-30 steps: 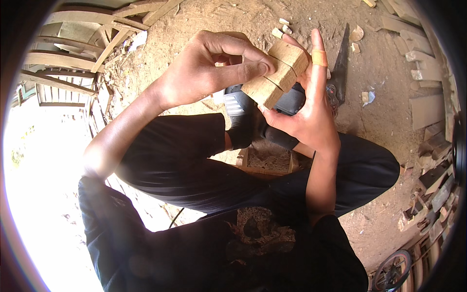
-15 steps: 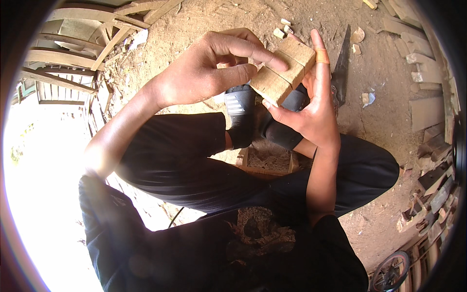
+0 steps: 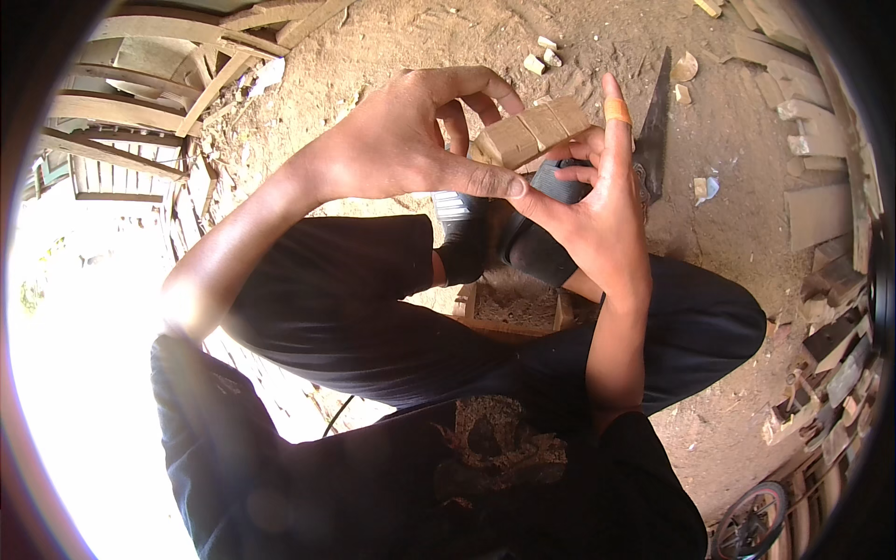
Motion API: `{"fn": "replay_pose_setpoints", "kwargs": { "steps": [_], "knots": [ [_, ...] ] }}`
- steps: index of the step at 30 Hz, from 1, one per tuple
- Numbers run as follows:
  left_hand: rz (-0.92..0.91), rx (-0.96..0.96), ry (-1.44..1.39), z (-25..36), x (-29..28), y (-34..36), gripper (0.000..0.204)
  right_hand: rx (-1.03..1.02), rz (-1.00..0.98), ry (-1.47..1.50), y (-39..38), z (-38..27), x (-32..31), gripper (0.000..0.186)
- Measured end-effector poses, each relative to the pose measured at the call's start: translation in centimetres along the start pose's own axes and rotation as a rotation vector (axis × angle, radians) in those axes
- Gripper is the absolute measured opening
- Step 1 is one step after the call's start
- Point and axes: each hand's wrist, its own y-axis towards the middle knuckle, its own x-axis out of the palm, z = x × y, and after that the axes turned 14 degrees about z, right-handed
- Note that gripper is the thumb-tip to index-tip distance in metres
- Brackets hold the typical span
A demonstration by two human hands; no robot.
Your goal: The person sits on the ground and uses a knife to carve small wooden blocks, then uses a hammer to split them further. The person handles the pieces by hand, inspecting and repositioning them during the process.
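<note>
A small light-brown wooden block (image 3: 534, 131) with grooves cut across its face is held up between my two hands, above my feet. My left hand (image 3: 397, 140) has its fingers bent around the block's left end, its thumb stretched below the block toward my right thumb. From the right, my right hand (image 3: 602, 219) supports the block, with bent fingers under its right end. Its index finger points up and wears an orange band (image 3: 617, 109). The exact contact under the block is partly hidden.
A saw blade (image 3: 659, 126) lies on the dirt floor just right of my hands. Small wood offcuts (image 3: 534, 64) are scattered ahead. Stacked boards (image 3: 817, 219) line the right side, a wheel (image 3: 751, 518) stands lower right, and wooden frames (image 3: 140, 112) fill the upper left.
The block has tipped, so its side edge now faces me more. My left index finger has come off its top face to the far side, and my left thumb has extended rightward beneath it.
</note>
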Motion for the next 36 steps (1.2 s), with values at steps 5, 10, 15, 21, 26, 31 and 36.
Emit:
{"fn": "replay_pose_setpoints", "kwargs": {
  "steps": [5,10,15,21,26,31,36],
  "knots": [
    [-0.012,-0.081,-0.177,-0.8,0.1,0.0,0.05,0.006,0.025,-0.024,-0.5,0.2,-1.2,0.095],
    [-0.055,-0.143,-0.597,-1.1,-0.2,-0.5,0.054,0.062,0.033,0.158,1.0,-0.6,-4.0,0.066],
    [-0.068,-0.079,-0.651,-0.5,0.2,-1.7,0.072,0.254,-0.035,-0.453,1.5,7.9,-8.0,0.046],
    [0.083,-0.157,-0.878,-2.4,0.7,-2.2,0.051,0.327,-0.143,-1.046,-1.3,19.4,-10.5,0.039],
    [0.092,-0.159,-0.823,-0.7,0.5,-3.4,0.045,0.524,-0.224,-1.002,-1.1,21.9,-9.5,0.057],
    [0.112,-0.09,-0.689,-1.3,0.7,-3.7,0.046,0.502,-0.122,-1.082,-2.2,24.0,-8.2,0.039],
    [0.146,0.043,-0.475,-1.1,1.0,-3.8,0.044,0.511,-0.04,-1.167,-2.6,25.0,-7.8,0.037]
  ]
}}
